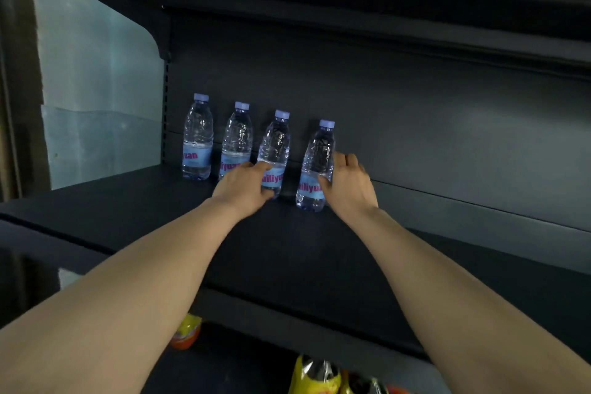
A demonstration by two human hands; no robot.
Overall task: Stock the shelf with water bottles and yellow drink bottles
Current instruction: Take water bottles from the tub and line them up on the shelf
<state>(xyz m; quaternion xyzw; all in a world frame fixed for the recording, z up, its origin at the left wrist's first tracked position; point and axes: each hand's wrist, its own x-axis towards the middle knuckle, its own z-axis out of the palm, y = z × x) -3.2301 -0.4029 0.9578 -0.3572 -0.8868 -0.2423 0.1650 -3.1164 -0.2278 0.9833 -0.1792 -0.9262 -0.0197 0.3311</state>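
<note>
Several clear water bottles with pale blue caps and blue labels stand in a row at the back left of the dark shelf (160, 217). My left hand (244, 184) grips the third bottle (275, 145) low on its label, next to the second bottle (236, 137). My right hand (348, 185) holds the rightmost bottle (316, 160) from its right side, thumb on the label. The leftmost bottle (197, 134) stands untouched. Yellow drink bottles (315, 374) lie below the shelf edge at the bottom of the view, partly cut off.
A pale panel (96, 89) closes the shelf's left end. Another dark shelf (383, 25) hangs overhead. The shelf surface stretches bare to the right of the bottles. A yellow and orange item (187, 334) shows under my left forearm.
</note>
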